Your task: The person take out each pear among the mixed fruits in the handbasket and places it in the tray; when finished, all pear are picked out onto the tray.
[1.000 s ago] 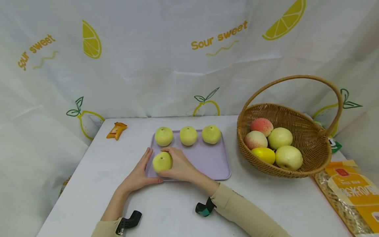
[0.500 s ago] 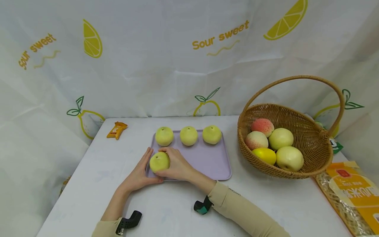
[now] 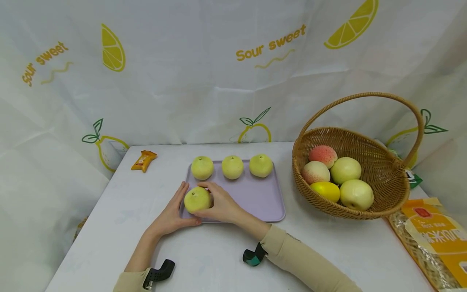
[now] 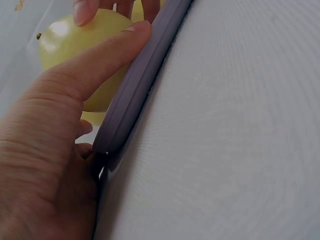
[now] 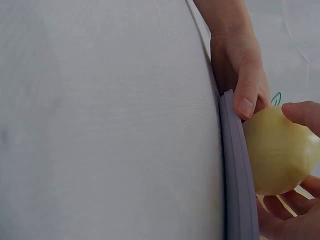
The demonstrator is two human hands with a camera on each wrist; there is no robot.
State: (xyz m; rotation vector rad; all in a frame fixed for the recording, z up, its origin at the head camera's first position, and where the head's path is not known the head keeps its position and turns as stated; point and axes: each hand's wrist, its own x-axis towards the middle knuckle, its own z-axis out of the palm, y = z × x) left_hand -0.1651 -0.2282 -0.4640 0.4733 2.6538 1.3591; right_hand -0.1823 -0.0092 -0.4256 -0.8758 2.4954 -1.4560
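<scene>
A lavender tray (image 3: 251,198) lies on the white table. My left hand (image 3: 171,215) holds its near left corner, with the thumb along the front rim and the fingers along the left side. In the left wrist view the thumb lies over the tray rim (image 4: 135,85). My right hand (image 3: 222,202) holds a round yellow-green fruit (image 3: 197,199) with a short stem, between thumb and fingers, at that corner. The right wrist view shows the thumb tip against the fruit (image 5: 275,150). Three similar fruits, the left (image 3: 202,168), middle (image 3: 232,167) and right (image 3: 260,166), stand along the tray's back edge.
To the right stands a wicker basket (image 3: 386,178) with a tall handle, holding peaches, a lemon-like yellow fruit and pale green fruits. An orange packet (image 3: 438,231) lies beyond it at the right edge. A small orange wrapped snack (image 3: 144,161) sits at back left.
The held fruit has shifted slightly left, closer to the left hand. My right hand followed it left, then moved back a little to the right. The left hand stays at the tray corner.
</scene>
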